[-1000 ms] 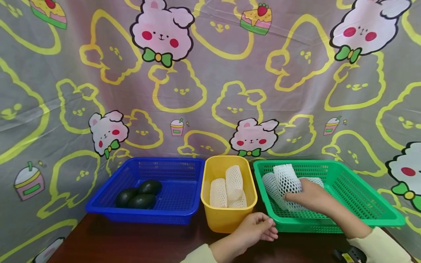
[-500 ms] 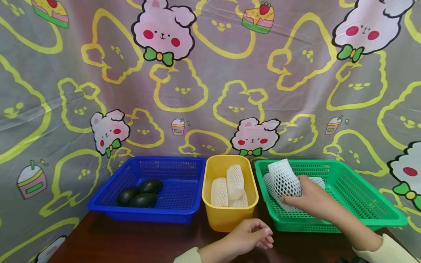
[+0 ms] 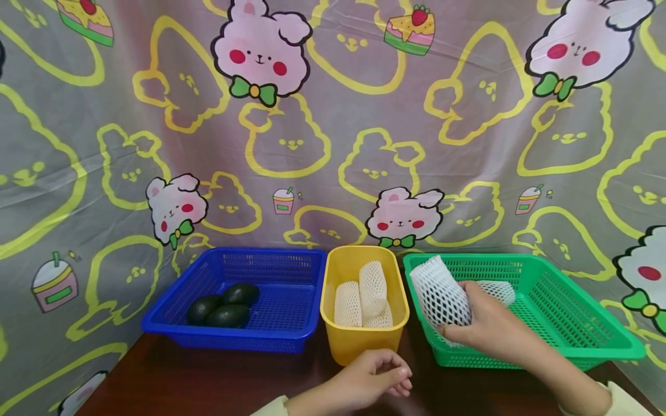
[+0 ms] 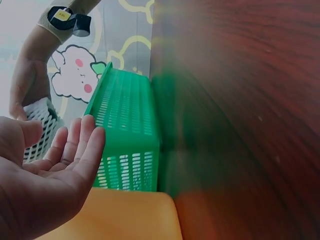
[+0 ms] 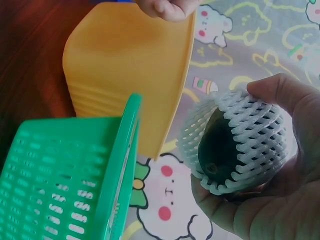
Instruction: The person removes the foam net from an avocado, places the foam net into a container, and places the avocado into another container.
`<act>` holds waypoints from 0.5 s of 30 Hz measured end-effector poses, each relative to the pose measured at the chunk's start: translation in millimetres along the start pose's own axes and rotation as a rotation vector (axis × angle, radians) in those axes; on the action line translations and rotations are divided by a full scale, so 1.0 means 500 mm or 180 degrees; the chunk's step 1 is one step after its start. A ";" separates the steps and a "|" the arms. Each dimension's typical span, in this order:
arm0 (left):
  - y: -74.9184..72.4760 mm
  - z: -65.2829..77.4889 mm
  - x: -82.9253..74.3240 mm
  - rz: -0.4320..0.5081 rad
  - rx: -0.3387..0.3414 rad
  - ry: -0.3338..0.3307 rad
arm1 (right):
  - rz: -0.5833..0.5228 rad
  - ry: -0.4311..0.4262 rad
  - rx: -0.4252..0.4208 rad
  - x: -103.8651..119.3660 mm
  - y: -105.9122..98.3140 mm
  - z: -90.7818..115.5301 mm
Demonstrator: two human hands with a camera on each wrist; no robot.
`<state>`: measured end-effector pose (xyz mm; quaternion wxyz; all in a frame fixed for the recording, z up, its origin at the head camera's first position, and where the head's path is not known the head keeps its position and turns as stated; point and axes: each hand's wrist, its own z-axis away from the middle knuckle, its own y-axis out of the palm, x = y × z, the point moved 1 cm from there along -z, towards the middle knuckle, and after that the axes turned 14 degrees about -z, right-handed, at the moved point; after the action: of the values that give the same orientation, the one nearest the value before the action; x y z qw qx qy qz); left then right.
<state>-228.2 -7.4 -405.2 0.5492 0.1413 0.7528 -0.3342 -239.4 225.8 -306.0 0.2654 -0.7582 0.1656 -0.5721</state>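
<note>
My right hand grips an avocado wrapped in a white foam net, over the left side of the green basket. One end of the net gapes, and the dark fruit shows inside it in the right wrist view. Behind that hand, another white foam net lies in the basket. My left hand hovers in front of the yellow bin with its fingers loosely bent and nothing in them. Inside the bin are cream-coloured foam nets. Dark avocados lie together in the blue basket.
Blue basket, yellow bin and green basket stand side by side on a dark wooden table. A patterned curtain hangs close behind them. The bin's wall rises just left of the green basket.
My right hand has lifted the netted avocado from among the others and shifted it left towards the green basket's edge. My left hand has drawn back left and slightly down, away from that basket.
</note>
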 end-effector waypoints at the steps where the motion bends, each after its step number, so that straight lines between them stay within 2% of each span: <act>1: -0.004 0.005 0.000 -0.0067 0.0000 0.0035 | -0.0030 -0.0034 0.0016 0.003 0.003 0.003; 8: -0.037 0.041 -0.001 -0.0399 -0.0022 0.0087 | -0.0096 -0.0179 0.0179 0.019 0.025 0.017; 15: -0.071 0.072 0.003 -0.0735 -0.0049 0.0262 | -0.0220 -0.0244 0.0373 0.025 0.049 0.024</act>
<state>-222.8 -57.6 -400.3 0.4768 0.0630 0.7885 -0.3834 -222.8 201.6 -313.2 0.2957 -0.7680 0.0953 -0.5601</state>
